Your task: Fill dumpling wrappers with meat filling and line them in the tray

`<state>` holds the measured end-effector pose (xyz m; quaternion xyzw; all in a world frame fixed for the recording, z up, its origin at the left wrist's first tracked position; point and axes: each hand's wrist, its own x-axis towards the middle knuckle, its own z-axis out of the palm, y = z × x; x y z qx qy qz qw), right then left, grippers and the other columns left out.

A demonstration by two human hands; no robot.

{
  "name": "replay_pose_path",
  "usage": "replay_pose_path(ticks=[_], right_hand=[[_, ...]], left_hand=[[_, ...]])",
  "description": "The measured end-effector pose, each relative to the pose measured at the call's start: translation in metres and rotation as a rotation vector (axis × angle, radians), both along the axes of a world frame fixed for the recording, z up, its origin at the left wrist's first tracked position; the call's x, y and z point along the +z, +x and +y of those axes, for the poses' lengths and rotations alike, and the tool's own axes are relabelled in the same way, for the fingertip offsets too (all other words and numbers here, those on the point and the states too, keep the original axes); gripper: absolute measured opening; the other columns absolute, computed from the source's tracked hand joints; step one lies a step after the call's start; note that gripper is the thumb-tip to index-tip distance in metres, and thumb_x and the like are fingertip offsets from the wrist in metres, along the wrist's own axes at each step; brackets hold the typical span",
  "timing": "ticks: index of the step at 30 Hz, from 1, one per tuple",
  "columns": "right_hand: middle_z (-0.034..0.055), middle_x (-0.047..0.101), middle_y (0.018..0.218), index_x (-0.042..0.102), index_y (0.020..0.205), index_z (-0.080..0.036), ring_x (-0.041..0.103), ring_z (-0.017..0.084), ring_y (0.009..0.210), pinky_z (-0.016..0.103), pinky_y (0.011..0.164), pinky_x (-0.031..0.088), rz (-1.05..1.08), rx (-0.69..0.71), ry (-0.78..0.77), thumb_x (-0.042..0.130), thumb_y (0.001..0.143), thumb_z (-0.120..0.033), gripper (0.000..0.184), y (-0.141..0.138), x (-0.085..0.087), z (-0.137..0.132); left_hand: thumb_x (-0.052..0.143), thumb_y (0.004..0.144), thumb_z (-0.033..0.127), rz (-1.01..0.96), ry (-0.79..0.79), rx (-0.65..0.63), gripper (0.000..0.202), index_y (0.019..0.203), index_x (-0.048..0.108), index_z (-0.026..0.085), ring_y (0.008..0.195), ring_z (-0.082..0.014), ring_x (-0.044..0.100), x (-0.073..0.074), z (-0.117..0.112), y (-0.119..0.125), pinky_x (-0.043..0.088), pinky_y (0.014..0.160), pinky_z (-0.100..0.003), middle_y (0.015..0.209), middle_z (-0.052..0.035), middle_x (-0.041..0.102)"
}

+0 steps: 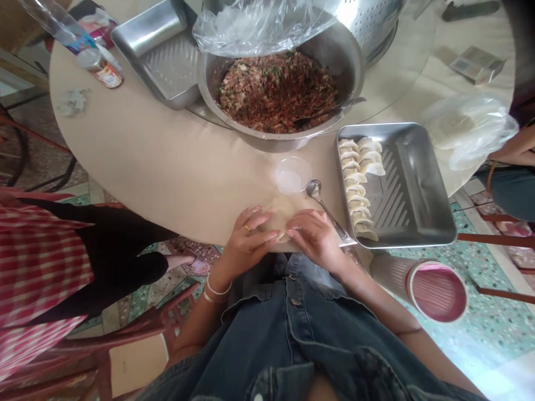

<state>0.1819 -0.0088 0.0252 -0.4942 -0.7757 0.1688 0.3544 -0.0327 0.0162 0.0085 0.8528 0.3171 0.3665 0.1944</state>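
Just above the table's front edge, my left hand (251, 236) and my right hand (315, 236) pinch a small pale dumpling (283, 236) between their fingertips. Its underside and most of its body are hidden by my fingers. Beyond the hands sits a small clear bowl (288, 179); what it holds is hard to make out. A metal spoon (314, 189) lies beside my right hand. To the right, several folded dumplings (356, 195) fill two rows along the left side of a metal tray (418, 192).
A large metal bowl (267, 140) of minced filling (276, 89) stands ahead, partly under a plastic bag (259, 28). Behind are another tray (171, 78), a jar (102, 69) and a colander (368, 22). A bin (437, 289) is at lower right. People are at both sides.
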Motion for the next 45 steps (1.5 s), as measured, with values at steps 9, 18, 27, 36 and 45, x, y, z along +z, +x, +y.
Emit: replay_pose_path(ticks=[9, 18, 27, 36, 45], right_hand=[[0.0026, 0.072, 0.094, 0.064, 0.105, -0.024, 0.064, 0.019, 0.093, 0.037, 0.081, 0.04, 0.021, -0.057, -0.057, 0.064, 0.086, -0.028, 0.02, -0.008, 0.0, 0.001], [0.0022, 0.072, 0.094, 0.062, 0.106, -0.024, 0.066, 0.016, 0.084, 0.034, 0.077, 0.051, 0.17, -0.179, -0.135, 0.057, 0.085, -0.019, 0.022, -0.005, -0.002, -0.003], [0.0052, 0.07, 0.103, 0.057, 0.118, -0.026, 0.062, 0.021, 0.094, 0.041, 0.084, 0.051, 0.196, -0.145, -0.166, 0.062, 0.081, -0.018, 0.038, -0.013, -0.009, -0.007], [0.0024, 0.07, 0.09, 0.065, 0.091, -0.025, 0.064, 0.018, 0.088, 0.036, 0.082, 0.052, 0.444, -0.195, -0.17, 0.062, 0.085, -0.028, 0.008, -0.007, 0.004, -0.01], [-0.0046, 0.061, 0.065, 0.06, 0.088, -0.026, 0.056, 0.009, 0.054, 0.022, 0.049, 0.049, 0.703, -0.222, -0.351, 0.058, 0.088, -0.048, 0.022, -0.01, 0.032, -0.008]], left_hand=[[0.055, 0.091, 0.019, -0.069, -0.193, 0.177, 0.013, 0.093, 0.068, 0.018, 0.083, -0.0144, 0.065, 0.018, 0.01, 0.025, 0.055, 0.078, -0.028, 0.085, -0.0036, 0.072], [0.074, 0.077, 0.039, 0.06, -0.048, 0.138, 0.027, 0.094, 0.068, 0.02, 0.095, -0.0235, 0.063, 0.016, 0.018, 0.02, 0.051, 0.089, -0.042, 0.093, -0.0066, 0.073], [0.058, 0.088, 0.018, -0.087, -0.194, 0.045, 0.011, 0.099, 0.059, 0.02, 0.114, -0.0197, 0.065, 0.017, 0.016, 0.024, 0.049, 0.104, -0.043, 0.106, -0.0079, 0.073], [0.062, 0.085, 0.017, -0.23, -0.274, 0.197, 0.021, 0.105, 0.067, 0.02, 0.088, -0.0137, 0.072, 0.04, 0.009, 0.035, 0.058, 0.078, -0.024, 0.099, -0.0032, 0.077], [0.067, 0.079, 0.055, -0.716, -1.177, 0.05, 0.035, 0.076, 0.069, 0.02, 0.064, -0.0141, 0.064, 0.04, -0.001, 0.047, 0.051, 0.058, -0.027, 0.068, -0.0018, 0.069]])
